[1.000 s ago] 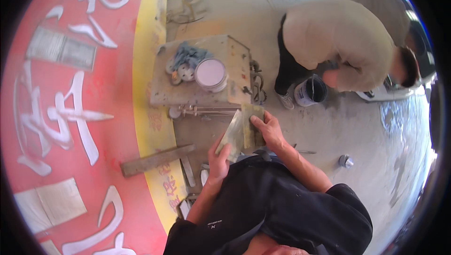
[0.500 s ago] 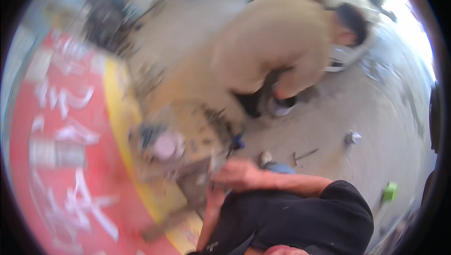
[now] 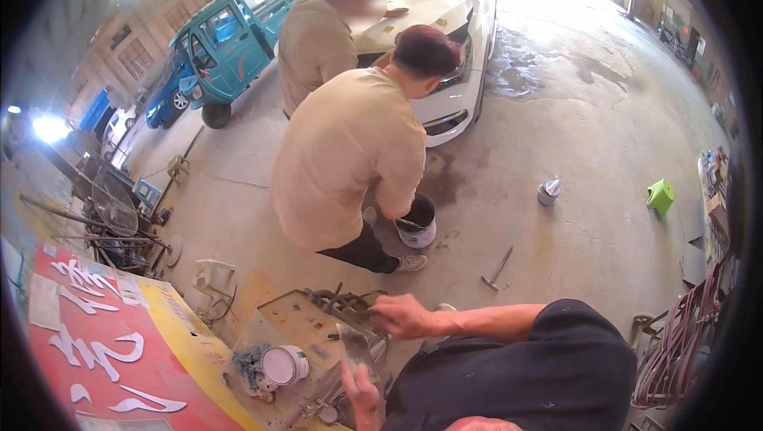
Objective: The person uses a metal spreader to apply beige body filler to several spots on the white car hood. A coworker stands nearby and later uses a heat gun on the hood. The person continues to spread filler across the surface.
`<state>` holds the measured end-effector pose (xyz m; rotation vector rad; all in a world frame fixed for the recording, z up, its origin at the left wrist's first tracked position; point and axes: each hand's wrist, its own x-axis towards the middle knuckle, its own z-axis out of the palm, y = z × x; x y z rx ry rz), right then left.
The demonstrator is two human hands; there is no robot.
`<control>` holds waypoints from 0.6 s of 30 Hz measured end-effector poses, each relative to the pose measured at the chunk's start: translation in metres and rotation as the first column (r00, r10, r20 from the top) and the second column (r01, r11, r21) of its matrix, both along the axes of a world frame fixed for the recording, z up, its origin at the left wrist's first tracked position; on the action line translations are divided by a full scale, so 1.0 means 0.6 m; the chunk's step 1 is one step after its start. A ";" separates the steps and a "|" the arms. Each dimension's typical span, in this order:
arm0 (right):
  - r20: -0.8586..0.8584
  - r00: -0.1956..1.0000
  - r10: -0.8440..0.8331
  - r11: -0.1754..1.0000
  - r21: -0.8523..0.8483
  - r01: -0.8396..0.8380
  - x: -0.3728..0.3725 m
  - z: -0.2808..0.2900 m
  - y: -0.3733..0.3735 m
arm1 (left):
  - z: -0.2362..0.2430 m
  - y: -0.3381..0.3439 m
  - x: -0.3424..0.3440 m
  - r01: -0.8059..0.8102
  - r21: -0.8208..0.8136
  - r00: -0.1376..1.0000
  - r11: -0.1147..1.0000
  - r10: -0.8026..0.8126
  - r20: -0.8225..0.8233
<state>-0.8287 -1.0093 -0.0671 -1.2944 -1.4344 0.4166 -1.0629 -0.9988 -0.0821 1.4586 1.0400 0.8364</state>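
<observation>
My left hand (image 3: 362, 391) is low by the bench, its fingers around the lower end of a thin, flat greyish plate (image 3: 354, 350). My right hand (image 3: 404, 316) is a little farther forward, past the plate's upper end, with curled fingers. Whatever those fingers hold, if anything, is hidden. Beside the plate is a worn workbench (image 3: 274, 316) with metal tools (image 3: 343, 304) along its far right edge. A round tin (image 3: 284, 365) with a pale pinkish top rests on it, next to a crumpled grey-blue rag (image 3: 248, 363).
A person in a tan shirt (image 3: 350, 157) bends over a bucket (image 3: 417, 224) ahead; a second person (image 3: 318, 50) stands by a white car (image 3: 469, 89). On the floor are a T-shaped tool (image 3: 497, 268), a can (image 3: 548, 191) and a green stool (image 3: 660, 197). A red signboard (image 3: 103, 344) leans left.
The view has swung upward, bringing the car and second person in. My hands have moved apart; the right is farther forward, the left still at the plate. The earlier frame is blurred.
</observation>
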 end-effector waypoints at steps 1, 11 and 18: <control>-0.026 1.000 -0.010 1.000 -0.006 0.010 -0.014 0.010 -0.012 | -0.002 0.002 -0.001 0.007 -0.037 1.000 0.999 -0.007 0.014; -0.281 0.958 -0.052 0.933 -0.357 -0.054 -0.084 -0.008 -0.052 | -0.002 -0.034 -0.052 -0.028 -0.224 0.970 0.974 0.081 0.229; 0.330 0.918 0.223 0.885 0.326 -0.332 -0.172 0.009 -0.090 | -0.013 -0.064 -0.106 -0.051 -0.173 0.992 0.984 0.071 0.109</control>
